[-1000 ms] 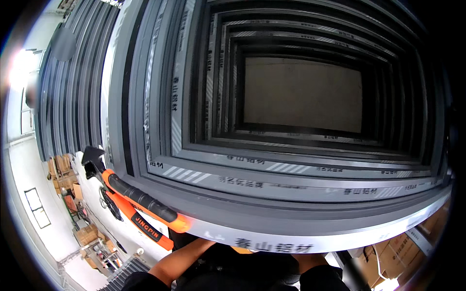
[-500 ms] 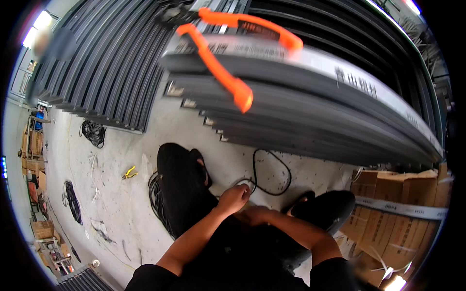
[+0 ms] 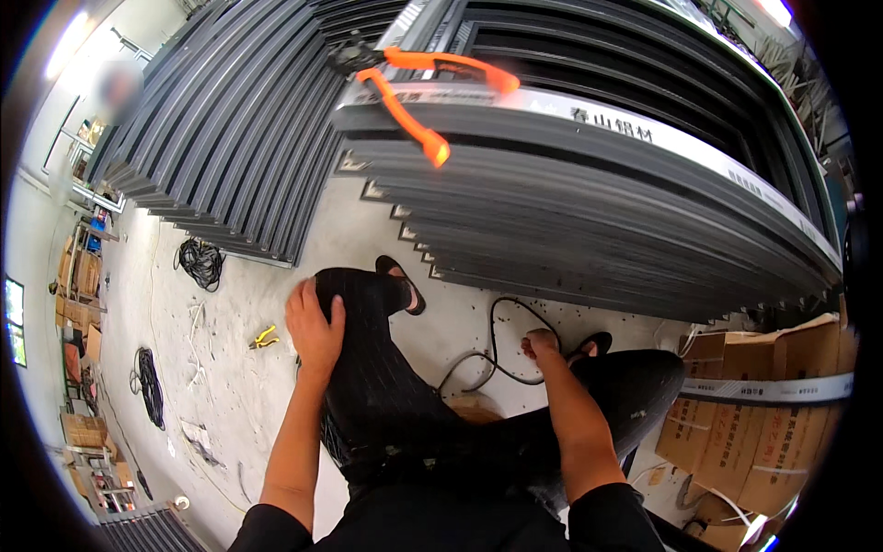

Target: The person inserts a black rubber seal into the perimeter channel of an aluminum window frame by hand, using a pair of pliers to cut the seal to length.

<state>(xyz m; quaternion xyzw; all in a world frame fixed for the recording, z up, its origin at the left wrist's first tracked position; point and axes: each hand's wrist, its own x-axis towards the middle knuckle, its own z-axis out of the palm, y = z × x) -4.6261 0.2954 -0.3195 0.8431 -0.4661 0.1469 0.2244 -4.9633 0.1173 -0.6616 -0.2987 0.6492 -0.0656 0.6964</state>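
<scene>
Though thin, looped black cord [image 3: 494, 333]

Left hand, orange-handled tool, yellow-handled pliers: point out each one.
Left hand [image 3: 315, 326]: head view, back of the hand.
Orange-handled tool [image 3: 396, 109]: head view, lower handle.
Yellow-handled pliers [image 3: 266, 333]: head view, upper handle.

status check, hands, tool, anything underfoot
Left hand on left knee. Right hand curled by black cord, grip unclear. Orange-handled tool on frame stack. Cord loops between feet.
</scene>
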